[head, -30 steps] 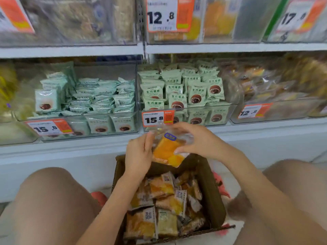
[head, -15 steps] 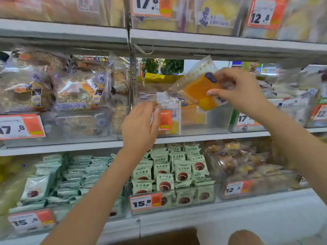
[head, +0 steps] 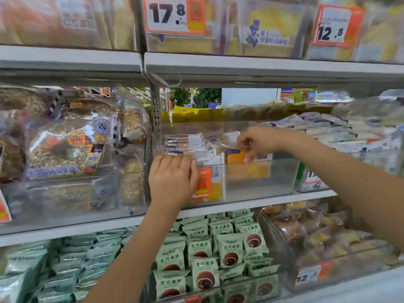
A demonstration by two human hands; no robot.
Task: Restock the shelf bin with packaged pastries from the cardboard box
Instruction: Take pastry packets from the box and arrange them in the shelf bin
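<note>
A clear plastic shelf bin (head: 258, 182) stands on the middle shelf, holding a row of upright packaged pastries (head: 190, 143) at its left side. My right hand (head: 258, 143) reaches into the bin from above and pinches the clear top of an orange packaged pastry (head: 237, 157), which sits upright beside the row. My left hand (head: 172, 178) presses flat against the bin's front wall and the near packs, partly covering the orange price tag (head: 203, 182). The cardboard box is out of view.
Large bread bags (head: 65, 147) fill the bin to the left. Green-wrapped cakes (head: 209, 254) and a bin of brown pastries (head: 317, 239) sit on the shelf below. Price-tagged bins (head: 175, 16) line the shelf above. White-wrapped packs (head: 341, 130) lie to the right.
My right hand has lowered the orange pastry from above the bin down into it. My left hand has moved onto the bin's front. The view has moved closer to the middle shelf.
</note>
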